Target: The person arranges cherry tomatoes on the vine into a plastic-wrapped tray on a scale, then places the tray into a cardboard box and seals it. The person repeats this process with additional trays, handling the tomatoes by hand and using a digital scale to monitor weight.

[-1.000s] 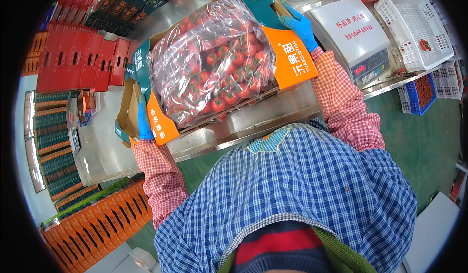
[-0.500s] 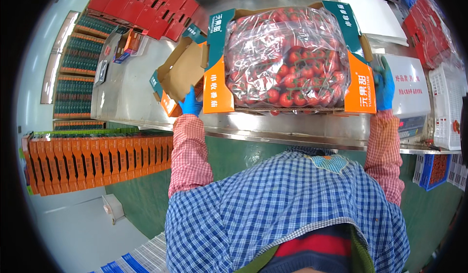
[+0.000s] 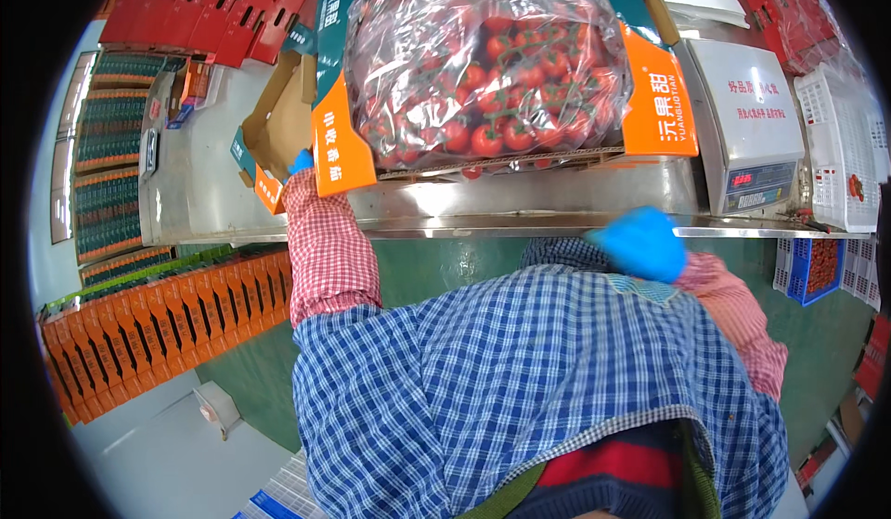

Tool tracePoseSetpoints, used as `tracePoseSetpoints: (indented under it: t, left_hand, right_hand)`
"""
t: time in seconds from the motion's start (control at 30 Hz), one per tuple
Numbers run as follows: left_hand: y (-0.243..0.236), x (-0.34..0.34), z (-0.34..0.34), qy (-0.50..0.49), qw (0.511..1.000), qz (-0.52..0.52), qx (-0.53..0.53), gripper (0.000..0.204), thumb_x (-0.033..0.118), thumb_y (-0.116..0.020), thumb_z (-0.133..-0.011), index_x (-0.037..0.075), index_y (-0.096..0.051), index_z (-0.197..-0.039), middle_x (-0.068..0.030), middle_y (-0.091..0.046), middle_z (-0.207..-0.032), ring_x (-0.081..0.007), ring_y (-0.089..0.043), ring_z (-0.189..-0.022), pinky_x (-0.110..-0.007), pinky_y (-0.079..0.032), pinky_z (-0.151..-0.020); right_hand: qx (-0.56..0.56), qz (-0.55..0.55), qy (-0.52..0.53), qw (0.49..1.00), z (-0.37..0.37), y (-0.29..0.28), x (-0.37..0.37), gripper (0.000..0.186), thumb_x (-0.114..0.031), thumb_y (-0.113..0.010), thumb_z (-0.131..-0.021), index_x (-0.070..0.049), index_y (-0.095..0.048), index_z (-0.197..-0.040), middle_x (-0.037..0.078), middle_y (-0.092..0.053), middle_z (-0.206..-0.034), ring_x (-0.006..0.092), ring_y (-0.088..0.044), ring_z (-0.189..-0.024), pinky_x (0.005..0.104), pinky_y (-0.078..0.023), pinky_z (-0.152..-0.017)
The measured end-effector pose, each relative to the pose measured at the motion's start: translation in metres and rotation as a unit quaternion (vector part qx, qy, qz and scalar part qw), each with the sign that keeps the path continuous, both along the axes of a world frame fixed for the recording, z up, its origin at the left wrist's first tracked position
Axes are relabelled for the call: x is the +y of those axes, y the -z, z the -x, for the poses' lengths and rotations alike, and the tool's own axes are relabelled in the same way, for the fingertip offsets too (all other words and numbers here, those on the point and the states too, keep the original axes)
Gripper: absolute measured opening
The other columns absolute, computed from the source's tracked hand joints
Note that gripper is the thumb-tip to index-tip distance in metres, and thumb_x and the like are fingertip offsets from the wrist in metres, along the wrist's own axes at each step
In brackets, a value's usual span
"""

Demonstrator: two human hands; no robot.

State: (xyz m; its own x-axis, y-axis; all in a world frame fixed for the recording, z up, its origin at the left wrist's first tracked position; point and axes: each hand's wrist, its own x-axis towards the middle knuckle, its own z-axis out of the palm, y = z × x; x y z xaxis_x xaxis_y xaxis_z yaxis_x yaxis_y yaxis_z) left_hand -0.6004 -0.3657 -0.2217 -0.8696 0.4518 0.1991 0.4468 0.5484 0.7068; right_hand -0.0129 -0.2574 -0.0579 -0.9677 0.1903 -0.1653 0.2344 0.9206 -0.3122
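A large teal-and-orange cardboard box (image 3: 657, 102) stands on the steel table, filled with clear-wrapped red cherry tomatoes (image 3: 501, 74) on the vine. My left hand (image 3: 302, 162), in a blue glove, is at the near left side of this box, beside a smaller open carton (image 3: 278, 115). Most of its fingers are hidden, so its grip does not show. My right hand (image 3: 640, 243), gloved in blue too, hovers near the table's front edge before my checked apron, away from the box. Motion smears its fingers.
On the right stand a weighing scale (image 3: 747, 115) and a white plastic crate (image 3: 840, 153). Red cartons (image 3: 200, 4) are lined up at the back left. Stacked orange boxes (image 3: 176, 324) stand left of the table. A blue crate (image 3: 819, 269) sits below at right.
My right hand has left the right side of the tomato box and come back toward my body. My left hand stays between the two boxes. The whole view has shifted.
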Motion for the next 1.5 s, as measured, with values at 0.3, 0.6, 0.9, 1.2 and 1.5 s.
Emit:
tracePoseSetpoints:
  t: [0.3,0.6,0.9,1.2,1.5]
  left_hand:
    - [-0.105,-0.013,-0.159,0.094,0.904,-0.416,-0.019,0.04,0.022,-0.039,-0.094,0.005,-0.04,-0.129,-0.0131,-0.044,-0.131,-0.022,-0.044,-0.12,-0.036,-0.035,-0.101]
    - [-0.107,-0.03,-0.285,0.086,0.951,-0.278,0.103,0.114,0.027,-0.081,-0.06,0.003,-0.005,-0.142,-0.0225,-0.005,-0.146,-0.0365,-0.017,-0.133,-0.048,-0.023,-0.107]
    - [-0.044,0.007,-0.304,0.134,0.934,-0.066,0.325,0.091,0.047,-0.081,-0.056,0.025,-0.038,-0.134,-0.0331,0.014,-0.142,-0.0547,0.01,-0.13,-0.07,-0.011,-0.098]
    - [-0.057,0.016,-0.325,0.105,0.965,-0.113,0.212,0.069,0.023,-0.083,-0.06,0.02,-0.052,-0.121,-0.0314,0.014,-0.143,-0.0506,0.009,-0.132,-0.06,-0.013,-0.105]
    - [-0.061,0.013,-0.317,0.096,0.962,-0.164,0.197,0.053,0.018,-0.078,-0.065,0.025,-0.059,-0.115,-0.0335,0.007,-0.143,-0.0528,0.0,-0.132,-0.062,-0.011,-0.104]
  right_hand:
    - [0.226,-0.047,-0.042,0.972,0.129,0.057,-0.022,0.052,-0.009,-0.049,-0.082,-0.002,-0.038,-0.132,0.013,-0.038,-0.137,0.0251,-0.038,-0.126,0.0385,-0.031,-0.106]
    - [0.163,-0.102,-0.077,0.978,0.126,0.077,-0.003,0.056,-0.006,-0.049,-0.082,-0.009,-0.035,-0.136,0.009,-0.034,-0.141,0.0228,-0.037,-0.127,0.0392,-0.031,-0.106]
    - [0.135,-0.058,-0.177,0.973,0.099,0.055,0.034,0.051,-0.008,-0.053,-0.077,-0.006,-0.046,-0.128,0.013,-0.041,-0.135,0.0282,-0.042,-0.123,0.0397,-0.036,-0.101]
    - [0.136,-0.102,-0.033,0.985,0.059,0.059,0.027,0.053,-0.004,-0.052,-0.073,-0.002,-0.048,-0.126,0.016,-0.048,-0.126,0.0305,-0.047,-0.115,0.0404,-0.038,-0.097]
    - [0.171,-0.072,0.032,0.982,0.071,0.051,0.011,0.056,-0.012,-0.055,-0.073,0.001,-0.045,-0.127,0.018,-0.047,-0.126,0.0332,-0.046,-0.113,0.0426,-0.037,-0.097]
